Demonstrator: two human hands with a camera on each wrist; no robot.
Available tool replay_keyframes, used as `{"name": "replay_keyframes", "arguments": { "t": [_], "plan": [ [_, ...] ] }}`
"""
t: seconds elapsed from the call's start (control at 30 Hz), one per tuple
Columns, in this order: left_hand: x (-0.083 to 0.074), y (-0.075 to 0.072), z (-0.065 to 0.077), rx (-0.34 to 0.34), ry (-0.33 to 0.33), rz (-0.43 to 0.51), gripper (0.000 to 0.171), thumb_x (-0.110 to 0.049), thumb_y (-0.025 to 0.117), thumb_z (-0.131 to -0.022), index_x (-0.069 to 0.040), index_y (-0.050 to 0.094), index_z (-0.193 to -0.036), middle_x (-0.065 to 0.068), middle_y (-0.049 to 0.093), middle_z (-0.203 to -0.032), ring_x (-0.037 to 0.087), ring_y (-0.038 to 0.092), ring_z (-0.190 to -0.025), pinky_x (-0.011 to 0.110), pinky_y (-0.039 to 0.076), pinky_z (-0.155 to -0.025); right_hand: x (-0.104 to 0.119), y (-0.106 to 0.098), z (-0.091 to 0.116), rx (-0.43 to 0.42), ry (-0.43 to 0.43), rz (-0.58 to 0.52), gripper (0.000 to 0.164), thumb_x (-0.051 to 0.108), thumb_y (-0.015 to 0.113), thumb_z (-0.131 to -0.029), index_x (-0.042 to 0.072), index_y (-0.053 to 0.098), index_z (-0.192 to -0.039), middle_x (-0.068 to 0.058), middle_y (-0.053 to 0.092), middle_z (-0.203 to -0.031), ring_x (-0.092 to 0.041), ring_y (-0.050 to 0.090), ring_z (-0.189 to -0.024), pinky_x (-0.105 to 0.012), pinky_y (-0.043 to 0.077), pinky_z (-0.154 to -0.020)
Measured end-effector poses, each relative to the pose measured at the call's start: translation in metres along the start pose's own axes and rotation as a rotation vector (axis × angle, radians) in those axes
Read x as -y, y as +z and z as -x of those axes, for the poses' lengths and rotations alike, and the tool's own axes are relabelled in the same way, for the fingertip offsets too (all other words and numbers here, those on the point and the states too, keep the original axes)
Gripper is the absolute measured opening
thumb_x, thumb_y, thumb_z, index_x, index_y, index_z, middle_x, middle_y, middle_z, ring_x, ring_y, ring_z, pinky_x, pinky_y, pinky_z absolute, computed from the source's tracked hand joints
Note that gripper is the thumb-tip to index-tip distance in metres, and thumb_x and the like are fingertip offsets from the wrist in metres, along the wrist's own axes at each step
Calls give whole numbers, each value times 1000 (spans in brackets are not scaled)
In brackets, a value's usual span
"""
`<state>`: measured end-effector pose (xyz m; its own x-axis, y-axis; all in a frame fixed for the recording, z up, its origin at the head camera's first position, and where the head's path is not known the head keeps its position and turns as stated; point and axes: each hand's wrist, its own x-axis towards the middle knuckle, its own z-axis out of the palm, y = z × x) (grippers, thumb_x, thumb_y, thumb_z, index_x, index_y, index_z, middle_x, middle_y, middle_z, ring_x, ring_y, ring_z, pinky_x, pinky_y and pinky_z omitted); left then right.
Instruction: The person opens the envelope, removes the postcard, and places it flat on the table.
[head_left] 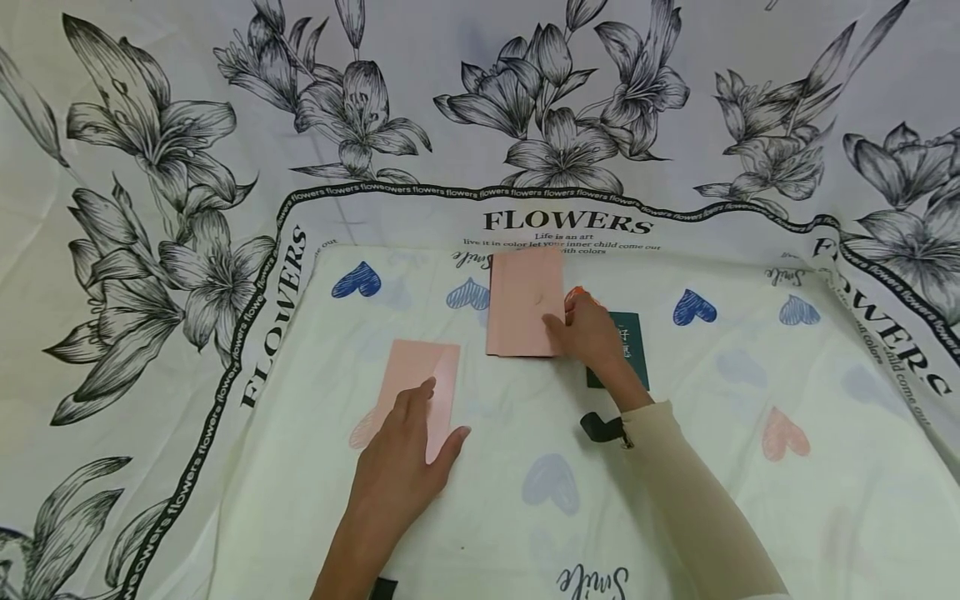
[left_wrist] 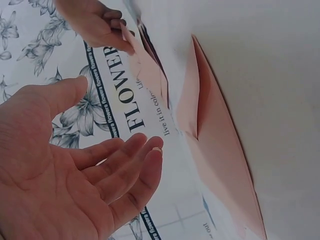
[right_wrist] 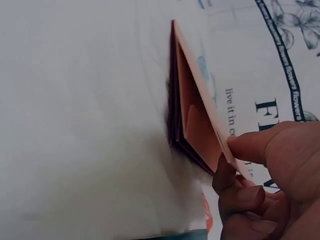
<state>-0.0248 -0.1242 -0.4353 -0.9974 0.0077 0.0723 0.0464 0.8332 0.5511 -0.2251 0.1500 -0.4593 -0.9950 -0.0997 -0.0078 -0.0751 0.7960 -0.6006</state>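
Note:
In the head view my left hand (head_left: 401,454) hovers with loosely spread fingers over a pink folded paper (head_left: 405,362) on the bed-like cloth. The left wrist view shows the hand's palm facing up the frame, apart from that pink folded paper (left_wrist: 215,150), whose top flap stands slightly raised. Farther back, my right hand (head_left: 596,333) pinches the right edge of a pink folded card (head_left: 525,292). Seen from the right wrist, thumb and fingers lift the cover of this card (right_wrist: 200,120), which gapes; dark purple folded cards (right_wrist: 172,110) lie beneath it.
A dark green booklet (head_left: 632,342) with white characters lies partly under my right forearm. Something orange (head_left: 577,293) peeks out beside the right hand. The pale cloth (head_left: 480,533) carries printed hearts, with a flower-patterned border cloth (head_left: 405,225) around it.

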Motion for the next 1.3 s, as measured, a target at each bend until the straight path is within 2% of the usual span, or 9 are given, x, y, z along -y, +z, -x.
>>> {"name": "replay_keyframes", "arguments": {
  "t": [0.13, 0.3, 0.5, 0.7, 0.9, 1.1, 1.2, 1.3],
  "plan": [
    [-2, 0, 0, 3, 2, -4, 78, -49, 73, -99, -8, 43, -158, 12, 54, -151, 31, 64, -127, 51, 59, -88, 0, -6, 5, -20, -6, -14, 44, 36, 68, -102, -4, 55, -117, -14, 64, -90, -25, 58, -74, -34, 43, -61],
    [-5, 0, 0, 20, -3, -2, 78, -50, 72, -99, -8, 43, -158, 11, 53, -152, 30, 64, -128, 50, 60, -88, -5, -9, 11, -41, -9, -51, 46, 34, 69, -102, -6, 56, -120, -16, 67, -89, -24, 58, -71, -31, 44, -59],
    [-8, 1, -1, 36, -13, 4, 83, -51, 72, -99, -9, 39, -161, 10, 55, -151, 29, 64, -128, 48, 60, -87, -10, -15, 22, -13, -9, -158, 52, 33, 68, -103, -9, 52, -129, -19, 70, -87, -22, 57, -67, -31, 45, -57],
    [-10, 1, -3, 29, -4, 10, 83, -51, 73, -98, -10, 38, -162, 9, 56, -150, 28, 65, -128, 48, 61, -86, -8, -24, 33, 10, -12, -229, 56, 36, 67, -105, -7, 48, -135, -20, 77, -100, -23, 65, -75, -32, 50, -63],
    [-13, 3, -3, 27, 19, 35, 82, -51, 72, -99, -10, 38, -161, 8, 57, -146, 26, 65, -126, 46, 61, -85, -3, -34, 47, 15, -23, -279, 56, 39, 67, -105, -3, 47, -136, -19, 77, -105, -24, 69, -80, -31, 50, -61],
    [-15, 4, -2, 23, 41, 73, 81, -50, 73, -99, -12, 39, -161, 5, 58, -145, 24, 66, -122, 47, 61, -83, 4, -42, 64, 15, -26, -318, 56, 39, 69, -104, -2, 47, -136, -18, 77, -108, -24, 72, -83, -31, 52, -63],
    [-19, 4, -3, 40, 34, 96, 80, -51, 73, -99, -15, 39, -161, 1, 57, -146, 22, 65, -124, 46, 60, -84, 9, -45, 75, 22, -31, -348, 55, 38, 69, -105, 0, 46, -136, -17, 77, -109, -24, 72, -84, -32, 54, -63],
    [-23, 4, -2, 63, 31, 132, 77, -51, 72, -99, -19, 39, -161, -5, 55, -147, 18, 64, -127, 46, 59, -86, 13, -48, 87, 23, -53, -348, 53, 38, 68, -105, 2, 46, -137, -13, 78, -103, -24, 68, -79, -33, 52, -60]
  ]
}}
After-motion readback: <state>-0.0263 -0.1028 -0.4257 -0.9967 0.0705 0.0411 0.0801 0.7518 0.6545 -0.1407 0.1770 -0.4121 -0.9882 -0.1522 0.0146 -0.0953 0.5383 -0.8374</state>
